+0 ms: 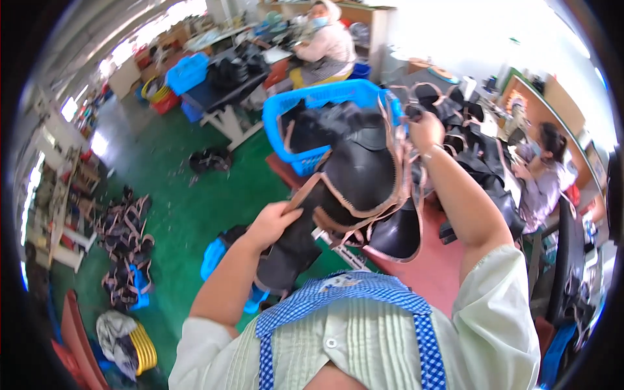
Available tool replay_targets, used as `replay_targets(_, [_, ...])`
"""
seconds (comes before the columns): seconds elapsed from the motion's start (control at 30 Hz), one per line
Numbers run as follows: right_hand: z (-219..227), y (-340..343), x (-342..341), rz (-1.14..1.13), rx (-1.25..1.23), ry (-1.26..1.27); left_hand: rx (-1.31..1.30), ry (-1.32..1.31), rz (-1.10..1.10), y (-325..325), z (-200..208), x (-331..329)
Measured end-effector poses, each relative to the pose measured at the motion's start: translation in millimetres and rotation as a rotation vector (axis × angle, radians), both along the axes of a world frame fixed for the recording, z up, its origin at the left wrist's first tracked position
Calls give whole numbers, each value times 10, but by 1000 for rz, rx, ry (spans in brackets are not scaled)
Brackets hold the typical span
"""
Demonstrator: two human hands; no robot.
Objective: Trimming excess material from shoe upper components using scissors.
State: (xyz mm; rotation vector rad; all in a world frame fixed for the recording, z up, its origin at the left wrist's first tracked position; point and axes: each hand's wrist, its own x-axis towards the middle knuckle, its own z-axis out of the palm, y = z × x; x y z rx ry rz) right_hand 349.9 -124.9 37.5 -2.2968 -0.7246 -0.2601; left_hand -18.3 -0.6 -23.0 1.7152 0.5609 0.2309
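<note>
My left hand (273, 224) is closed on the tan edge of a black, leather-like piece, its fingers pinching the strip. Farther up and to the right, my right hand (427, 132) grips a dark end of the tan-edged black pieces; what exactly lies in its fingers is partly hidden. Between both hands hangs a cluster of smooth black tan-edged pieces (361, 175), curved and overlapping, their exact kind unclear. Just behind them stands a blue plastic basket (312, 97) with black material inside. Another black piece (286, 260) hangs below my left hand.
A reddish table (439, 273) lies under the pieces. More black pieces (478, 146) cover a worktop at right, where a person (546, 169) sits. Another person (328, 49) works at the back. Dark piles (127, 247) lie on the green floor (175, 214).
</note>
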Motion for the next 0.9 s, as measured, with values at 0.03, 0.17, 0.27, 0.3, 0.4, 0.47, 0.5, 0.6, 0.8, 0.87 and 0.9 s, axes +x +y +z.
replay_targets(0.03, [-214, -95, 140, -73, 146, -119, 24, -56, -3, 40, 49, 67])
replay_targets(0.17, [132, -432, -1230, 865, 324, 851, -231, -64, -9, 256, 36, -123])
replay_targets(0.27, [24, -702, -1815, 1100, -135, 1123, -232, -59, -27, 262, 201, -127])
replay_targets(0.3, [-85, -684, -1903, 1068, -261, 1222, -177, -36, -55, 274, 214, -123])
replay_targets(0.4, [-215, -546, -1988, 1027, -218, 1234, -100, 13, -74, 291, 307, -156])
replay_targets(0.47, [-382, -446, -1937, 940, -181, 1303, -94, 24, -72, 304, 348, -169])
replay_targets(0.5, [-379, -380, -1973, 900, -175, 1297, -80, 37, -74, 334, 321, -190])
replay_targets(0.6, [-324, -219, -2021, 854, -190, 1320, -83, 37, -69, 295, 341, -199])
replay_targets(0.8, [-278, -126, -2210, 760, 201, 1175, -192, -452, 333, 288, 450, -332])
replay_targets(0.87, [-277, -67, -2254, 935, 261, 1005, -584, -885, -144, 430, 542, -446])
replay_targets(0.9, [-284, 42, -2314, 1120, 418, 811, -662, -1038, -635, 519, 700, -285])
